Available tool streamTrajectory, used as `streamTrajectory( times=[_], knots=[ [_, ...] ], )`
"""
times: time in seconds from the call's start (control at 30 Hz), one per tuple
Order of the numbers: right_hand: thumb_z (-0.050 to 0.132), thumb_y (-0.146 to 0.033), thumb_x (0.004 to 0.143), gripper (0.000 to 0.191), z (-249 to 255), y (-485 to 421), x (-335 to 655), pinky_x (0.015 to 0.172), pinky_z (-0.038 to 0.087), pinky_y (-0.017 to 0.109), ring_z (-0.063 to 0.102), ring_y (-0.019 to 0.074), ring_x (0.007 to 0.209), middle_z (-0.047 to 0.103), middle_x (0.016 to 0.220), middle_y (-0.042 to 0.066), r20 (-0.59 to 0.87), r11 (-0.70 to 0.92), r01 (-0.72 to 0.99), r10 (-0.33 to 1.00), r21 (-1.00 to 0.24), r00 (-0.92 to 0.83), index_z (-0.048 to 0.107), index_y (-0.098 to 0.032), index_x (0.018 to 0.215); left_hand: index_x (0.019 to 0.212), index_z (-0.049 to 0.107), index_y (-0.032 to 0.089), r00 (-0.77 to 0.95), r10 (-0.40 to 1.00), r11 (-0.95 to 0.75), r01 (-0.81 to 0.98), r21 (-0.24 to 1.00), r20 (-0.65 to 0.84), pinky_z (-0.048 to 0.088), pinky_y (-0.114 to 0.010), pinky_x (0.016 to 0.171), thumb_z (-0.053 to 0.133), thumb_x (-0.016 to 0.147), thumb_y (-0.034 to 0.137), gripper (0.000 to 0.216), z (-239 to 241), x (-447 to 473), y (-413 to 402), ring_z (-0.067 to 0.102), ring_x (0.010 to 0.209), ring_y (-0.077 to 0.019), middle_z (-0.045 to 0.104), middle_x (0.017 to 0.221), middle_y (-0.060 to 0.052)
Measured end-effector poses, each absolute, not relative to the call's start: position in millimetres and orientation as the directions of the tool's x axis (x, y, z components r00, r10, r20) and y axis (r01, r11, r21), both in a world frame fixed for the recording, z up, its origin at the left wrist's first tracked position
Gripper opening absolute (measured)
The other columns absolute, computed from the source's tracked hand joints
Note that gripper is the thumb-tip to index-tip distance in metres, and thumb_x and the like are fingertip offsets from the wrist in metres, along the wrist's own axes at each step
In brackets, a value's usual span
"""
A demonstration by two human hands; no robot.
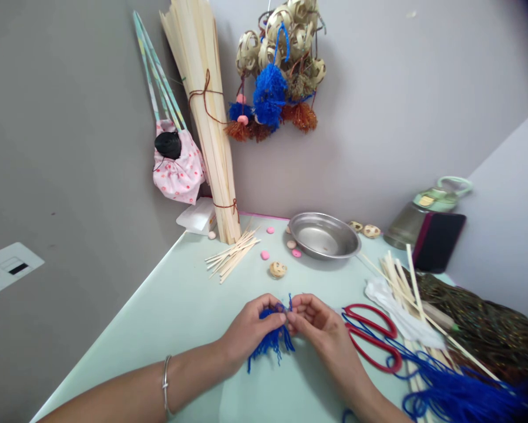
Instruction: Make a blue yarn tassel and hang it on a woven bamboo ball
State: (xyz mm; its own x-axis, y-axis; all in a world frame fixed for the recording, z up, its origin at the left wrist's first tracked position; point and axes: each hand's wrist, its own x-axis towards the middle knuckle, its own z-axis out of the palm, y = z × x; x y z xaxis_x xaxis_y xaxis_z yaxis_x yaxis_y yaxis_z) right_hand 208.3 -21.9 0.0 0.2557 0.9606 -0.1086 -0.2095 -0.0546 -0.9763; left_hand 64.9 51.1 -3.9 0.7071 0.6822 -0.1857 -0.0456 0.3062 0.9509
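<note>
Above the near middle of the table, a blue yarn tassel (pixel 270 341) hangs with its loose strands pointing down. My left hand (pixel 248 329) is closed around the top of it, thumb pressed toward the fingers. Close beside, my right hand (pixel 319 320) pinches a short end of blue yarn at the tassel's top; the fingertips of both hands almost meet. How the strands run between the fingertips is too small to make out. Just right of my right hand lie red-handled scissors (pixel 396 361), with blue yarn (pixel 461 390) running past them into a bundle.
Behind my hands are a small woven ball (pixel 278 269), pink beads (pixel 265 255), thin sticks (pixel 235 255) and a metal bowl (pixel 325 235). On the right are a phone (pixel 440 242), a bottle (pixel 416 214) and dark yarn (pixel 488 323). Tall bundled strips (pixel 206 117) lean against the wall.
</note>
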Motion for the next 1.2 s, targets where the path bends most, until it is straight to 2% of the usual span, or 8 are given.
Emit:
streamTrajectory(
  times=[0.27,0.43,0.73,1.03,1.2],
  knots=[
    [0.079,-0.038,0.073,0.031,-1.1,-22.7,206.1,0.063,0.045,0.024,0.053,0.0132,0.068,0.059,0.074,0.000,-0.059,-0.030,-0.121,0.967,-0.992,0.249,0.061,-0.018,0.088,0.080,0.056,0.017,0.706,0.682,0.318,-0.048,0.947,-0.193,0.038,-0.024,0.070,0.062,0.074,0.021,0.010,-4.5,64.0,53.6,0.050,0.072,-0.0114,0.055,0.076,0.000],
    [0.075,-0.037,0.076,0.027,0.8,-23.1,205.7,0.062,0.044,0.024,0.052,0.0137,0.069,0.057,0.075,0.000,-0.042,-0.030,-0.053,0.967,-0.998,0.250,0.059,-0.018,0.088,0.079,0.055,0.017,0.705,0.671,0.357,-0.036,0.933,-0.230,0.038,-0.024,0.069,0.061,0.074,0.023,0.009,-4.2,63.1,53.3,0.050,0.073,-0.0120,0.055,0.076,-0.001],
    [0.067,-0.033,0.080,0.019,0.8,-24.8,204.6,0.063,0.044,0.024,0.053,0.0149,0.072,0.057,0.078,0.001,-0.021,-0.025,0.016,0.966,-1.000,0.259,0.058,-0.019,0.089,0.079,0.057,0.016,0.715,0.677,0.227,0.019,0.974,-0.172,0.037,-0.024,0.066,0.064,0.075,0.026,0.012,-2.7,63.6,52.1,0.047,0.067,-0.0108,0.053,0.071,0.001],
    [0.064,-0.028,0.082,0.014,0.5,-25.7,204.2,0.064,0.043,0.024,0.050,0.0139,0.071,0.054,0.078,-0.001,-0.054,-0.043,-0.053,0.974,-0.998,0.221,0.057,-0.020,0.091,0.078,0.056,0.015,0.684,0.673,0.430,-0.052,0.901,-0.281,0.037,-0.023,0.063,0.063,0.072,0.024,0.013,-3.7,64.2,52.7,0.049,0.064,-0.0107,0.055,0.069,0.000],
    [0.063,-0.028,0.082,0.014,0.6,-26.4,203.8,0.065,0.042,0.025,0.050,0.0144,0.073,0.054,0.079,-0.001,-0.056,-0.042,-0.071,0.975,-0.997,0.213,0.056,-0.020,0.091,0.080,0.058,0.016,0.715,0.672,0.322,-0.047,0.946,-0.193,0.039,-0.024,0.067,0.066,0.074,0.026,0.015,-2.3,63.3,51.3,0.051,0.071,-0.0117,0.057,0.076,-0.001]
  ],
)
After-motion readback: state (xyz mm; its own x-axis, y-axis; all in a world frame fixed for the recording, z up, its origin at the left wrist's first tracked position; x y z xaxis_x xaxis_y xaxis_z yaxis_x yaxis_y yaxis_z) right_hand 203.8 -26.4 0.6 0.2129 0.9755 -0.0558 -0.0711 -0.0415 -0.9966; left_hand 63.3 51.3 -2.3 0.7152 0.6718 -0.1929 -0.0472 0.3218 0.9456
